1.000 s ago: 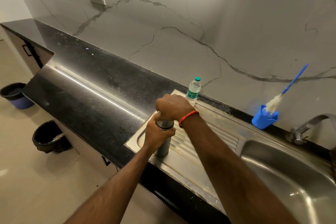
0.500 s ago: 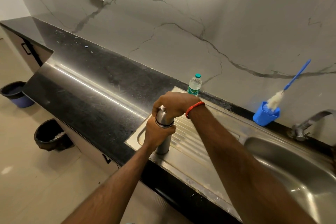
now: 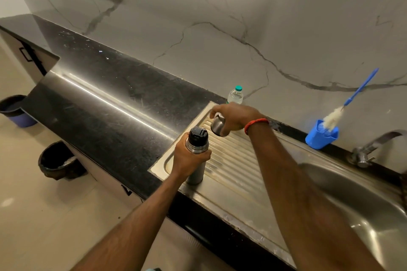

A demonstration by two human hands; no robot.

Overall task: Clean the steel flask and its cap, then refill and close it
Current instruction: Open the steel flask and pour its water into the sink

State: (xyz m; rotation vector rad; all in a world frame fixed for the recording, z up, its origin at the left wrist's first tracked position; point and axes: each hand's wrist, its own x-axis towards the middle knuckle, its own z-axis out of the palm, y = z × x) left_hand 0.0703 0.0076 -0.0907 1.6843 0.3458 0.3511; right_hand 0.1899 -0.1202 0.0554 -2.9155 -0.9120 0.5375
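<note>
Shows left hand point(image 3: 187, 160) curled round upright steel flask point(image 3: 197, 147), base resting on ribbed drainboard point(image 3: 237, 160) set in black desk point(image 3: 110, 105). Shows right hand point(image 3: 233, 117) gripping steel cap point(image 3: 217, 126), held clear, just beside flask's black stopper point(image 3: 198, 134). Places water bottle point(image 3: 236, 94) behind, label hidden by right hand, unreadable.
</note>
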